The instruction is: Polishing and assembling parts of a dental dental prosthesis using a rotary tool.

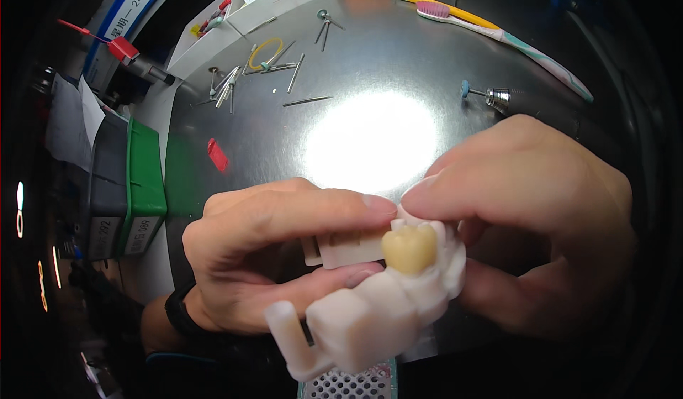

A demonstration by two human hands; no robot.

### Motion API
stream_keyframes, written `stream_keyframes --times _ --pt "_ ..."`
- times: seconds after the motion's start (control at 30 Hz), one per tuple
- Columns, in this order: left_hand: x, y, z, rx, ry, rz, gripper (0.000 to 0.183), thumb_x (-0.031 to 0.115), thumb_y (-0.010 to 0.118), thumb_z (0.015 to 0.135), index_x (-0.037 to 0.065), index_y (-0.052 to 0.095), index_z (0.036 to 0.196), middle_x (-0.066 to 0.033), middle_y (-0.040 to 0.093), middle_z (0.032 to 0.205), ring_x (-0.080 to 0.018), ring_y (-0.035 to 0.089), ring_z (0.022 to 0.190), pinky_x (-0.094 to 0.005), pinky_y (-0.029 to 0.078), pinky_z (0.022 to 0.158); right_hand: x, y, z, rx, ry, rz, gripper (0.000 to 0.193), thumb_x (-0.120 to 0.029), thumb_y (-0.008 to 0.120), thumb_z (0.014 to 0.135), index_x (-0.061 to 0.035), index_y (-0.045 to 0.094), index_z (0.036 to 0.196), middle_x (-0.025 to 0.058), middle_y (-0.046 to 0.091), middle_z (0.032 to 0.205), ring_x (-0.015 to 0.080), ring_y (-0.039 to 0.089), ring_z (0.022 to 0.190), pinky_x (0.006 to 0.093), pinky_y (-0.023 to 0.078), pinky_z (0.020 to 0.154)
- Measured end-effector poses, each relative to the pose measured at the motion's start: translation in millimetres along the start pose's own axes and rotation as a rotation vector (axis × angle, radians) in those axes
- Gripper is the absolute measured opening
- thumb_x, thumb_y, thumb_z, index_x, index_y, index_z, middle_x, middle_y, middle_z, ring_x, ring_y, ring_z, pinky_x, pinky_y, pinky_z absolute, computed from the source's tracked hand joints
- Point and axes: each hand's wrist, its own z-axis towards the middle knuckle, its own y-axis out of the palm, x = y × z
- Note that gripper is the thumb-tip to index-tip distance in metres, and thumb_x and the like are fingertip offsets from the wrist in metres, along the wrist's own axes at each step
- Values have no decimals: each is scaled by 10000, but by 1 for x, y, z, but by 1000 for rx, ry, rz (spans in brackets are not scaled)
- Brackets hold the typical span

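White dental model [366, 317] in closely pinched left fingers [324, 207] and right fingers [455, 182], with yellowish crown [410, 249] apparently seated between them, remaining steps indeterminable.

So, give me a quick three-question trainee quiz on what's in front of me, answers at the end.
1. Which tool lies nearest beyond the right hand?
2. True or false: the toothbrush lies beside the green bin.
3. Fill the gap: both hands hold the white dental model, and the tooth that stands out on it is ___ in colour.

Key:
1. The blue-tipped rotary handpiece.
2. False; the toothbrush lies alongside the yellow pencil, across the bench from the green bin.
3. Yellowish.
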Motion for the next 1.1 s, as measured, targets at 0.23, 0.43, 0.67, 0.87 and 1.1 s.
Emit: stream_keyframes --times 0.23,0.43,0.67,0.87,1.1 --pt "-17 -3 -6 -41 74 46 420 -87 800 710 -89 676 1112 -199 719 1041 -190 690 821 -271 544 671 0 -14 6 -229 56 -30 364 12 768 742 9 660 1089 136 678 968 231 635 829 302 508 698" --pt "-34 1 -9 7 188 2 443 -82 806 689 -80 680 1114 -193 720 1020 -194 676 822 -278 536 669 1 -19 14 -343 113 24 343 15 770 740 2 664 1066 141 670 970 236 646 821 298 508 698" --pt "9 -7 3 -118 -169 173 328 43 760 752 -69 667 1047 -182 681 1003 -232 655 921 -332 512 797 -6 -10 3 -230 172 -143 289 6 798 701 -46 687 963 136 645 982 216 651 786 293 529 664" --pt "0 -5 -1 -79 -101 284 257 -77 762 707 -60 690 954 -175 698 884 -222 668 790 -299 533 702 4 18 -14 -90 182 -59 260 -38 820 702 -65 696 928 125 641 989 187 639 808 266 533 639" --pt "-5 -5 0 -125 -37 403 293 -79 774 696 -49 695 977 -154 684 896 -178 647 754 -260 516 651 -4 6 1 -313 187 -142 310 -148 844 689 -38 696 938 158 653 1031 211 645 798 289 527 651"
